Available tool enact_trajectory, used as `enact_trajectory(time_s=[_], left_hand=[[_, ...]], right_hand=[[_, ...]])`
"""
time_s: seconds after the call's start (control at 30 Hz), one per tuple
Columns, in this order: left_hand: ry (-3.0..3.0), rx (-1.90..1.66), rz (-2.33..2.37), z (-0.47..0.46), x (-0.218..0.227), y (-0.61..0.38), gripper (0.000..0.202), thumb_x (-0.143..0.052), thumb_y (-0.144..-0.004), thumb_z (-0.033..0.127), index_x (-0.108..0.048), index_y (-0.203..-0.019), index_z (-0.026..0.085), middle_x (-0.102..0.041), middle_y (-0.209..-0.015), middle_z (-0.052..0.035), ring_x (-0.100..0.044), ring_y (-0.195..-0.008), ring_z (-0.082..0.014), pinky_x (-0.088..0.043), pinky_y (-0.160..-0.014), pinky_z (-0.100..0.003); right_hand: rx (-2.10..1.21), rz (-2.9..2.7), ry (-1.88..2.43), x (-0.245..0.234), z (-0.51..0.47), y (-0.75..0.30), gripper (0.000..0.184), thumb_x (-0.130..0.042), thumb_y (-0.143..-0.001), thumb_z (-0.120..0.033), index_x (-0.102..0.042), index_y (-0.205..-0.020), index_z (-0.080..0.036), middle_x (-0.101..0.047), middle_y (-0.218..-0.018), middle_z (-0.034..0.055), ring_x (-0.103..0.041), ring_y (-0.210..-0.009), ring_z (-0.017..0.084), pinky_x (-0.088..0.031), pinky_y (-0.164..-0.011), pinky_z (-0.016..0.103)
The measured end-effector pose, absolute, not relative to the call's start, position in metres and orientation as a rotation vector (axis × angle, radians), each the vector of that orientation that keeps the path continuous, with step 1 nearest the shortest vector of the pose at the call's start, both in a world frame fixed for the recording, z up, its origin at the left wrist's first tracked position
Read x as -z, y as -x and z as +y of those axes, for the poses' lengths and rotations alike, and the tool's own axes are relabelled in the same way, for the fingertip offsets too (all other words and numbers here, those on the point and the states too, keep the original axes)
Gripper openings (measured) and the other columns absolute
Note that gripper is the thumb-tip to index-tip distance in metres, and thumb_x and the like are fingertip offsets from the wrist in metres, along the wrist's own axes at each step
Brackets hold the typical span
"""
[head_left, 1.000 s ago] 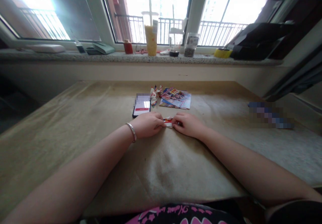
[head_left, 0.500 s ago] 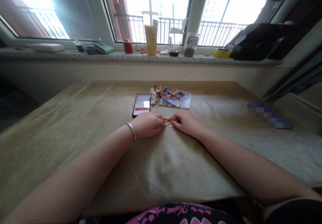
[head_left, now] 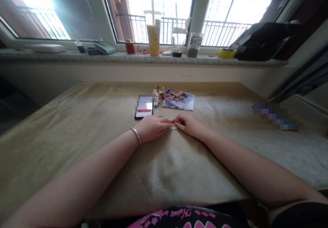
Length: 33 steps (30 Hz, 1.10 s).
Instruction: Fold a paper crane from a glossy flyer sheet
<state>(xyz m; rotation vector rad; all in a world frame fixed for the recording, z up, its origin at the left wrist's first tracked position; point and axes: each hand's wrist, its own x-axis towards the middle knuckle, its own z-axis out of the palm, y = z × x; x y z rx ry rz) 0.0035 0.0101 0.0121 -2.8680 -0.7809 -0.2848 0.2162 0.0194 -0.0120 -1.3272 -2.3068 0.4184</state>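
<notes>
A small folded piece of coloured paper (head_left: 172, 122), red and white, lies on the brown paper-covered table (head_left: 77, 146) between my two hands. My left hand (head_left: 152, 127), with a silver bangle on the wrist, pinches its left end with closed fingers. From the other side my right hand (head_left: 190, 124) pinches the right end, fingers curled. Both hands rest on the table and nearly touch each other.
Just behind my left hand lies a phone (head_left: 144, 107) with a lit screen. Behind it sit folded paper figures (head_left: 157, 95) and a stack of colourful sheets (head_left: 179, 99). The windowsill holds a yellow drink cup (head_left: 154, 40), a red cup (head_left: 130, 47), a jar (head_left: 194, 45) and a black case (head_left: 263, 40).
My hands have closed in on the folded paper, so less of it shows between them. My left hand has slid slightly right. Nothing else on the table has moved.
</notes>
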Motion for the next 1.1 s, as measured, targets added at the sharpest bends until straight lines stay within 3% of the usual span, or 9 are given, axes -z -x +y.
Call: enact_trajectory(time_s=[0.17, 0.47, 0.87, 1.1], left_hand=[[2.831, 0.271, -0.814, 0.008, -0.013, -0.006, 0.028, -0.044, -0.088, 0.017, -0.065, -0.107, 0.022, -0.066, -0.099, -0.0043, -0.059, -0.089, -0.0166, -0.05, -0.076, -0.028], [2.79, 0.237, -0.852, 0.006, -0.014, -0.007, 0.026, -0.047, -0.087, 0.017, -0.066, -0.103, 0.022, -0.065, -0.097, -0.0044, -0.06, -0.086, -0.0163, -0.05, -0.073, -0.027], [2.871, 0.256, -0.978, 0.009, -0.016, -0.006, 0.026, -0.046, -0.087, 0.022, -0.068, -0.1, 0.025, -0.066, -0.098, -0.0011, -0.062, -0.085, -0.0152, -0.048, -0.072, -0.026], [2.838, 0.227, -0.887, 0.004, -0.018, -0.007, 0.03, -0.045, -0.087, 0.021, -0.062, -0.112, 0.025, -0.064, -0.094, -0.0038, -0.06, -0.086, -0.0171, -0.049, -0.073, -0.028]], right_hand=[[-0.435, -2.338, 1.213, 0.012, 0.019, -0.224, 0.008, -0.059, -0.079, -0.024, -0.064, -0.083, -0.019, -0.06, -0.073, -0.0006, -0.049, -0.062, 0.009, -0.033, -0.056, 0.02], [-0.131, -2.469, 1.178, 0.006, 0.013, -0.225, 0.017, -0.055, -0.083, -0.027, -0.07, -0.088, -0.024, -0.066, -0.088, 0.0025, -0.058, -0.073, 0.013, -0.038, -0.063, 0.023], [-0.276, -2.364, 1.265, 0.01, 0.014, -0.222, 0.013, -0.059, -0.077, -0.024, -0.07, -0.083, -0.021, -0.063, -0.081, 0.0021, -0.056, -0.066, 0.011, -0.039, -0.061, 0.021], [-0.374, -2.333, 1.226, 0.013, 0.019, -0.222, 0.01, -0.06, -0.075, -0.022, -0.069, -0.08, -0.02, -0.062, -0.076, 0.0007, -0.052, -0.062, 0.009, -0.037, -0.057, 0.02]])
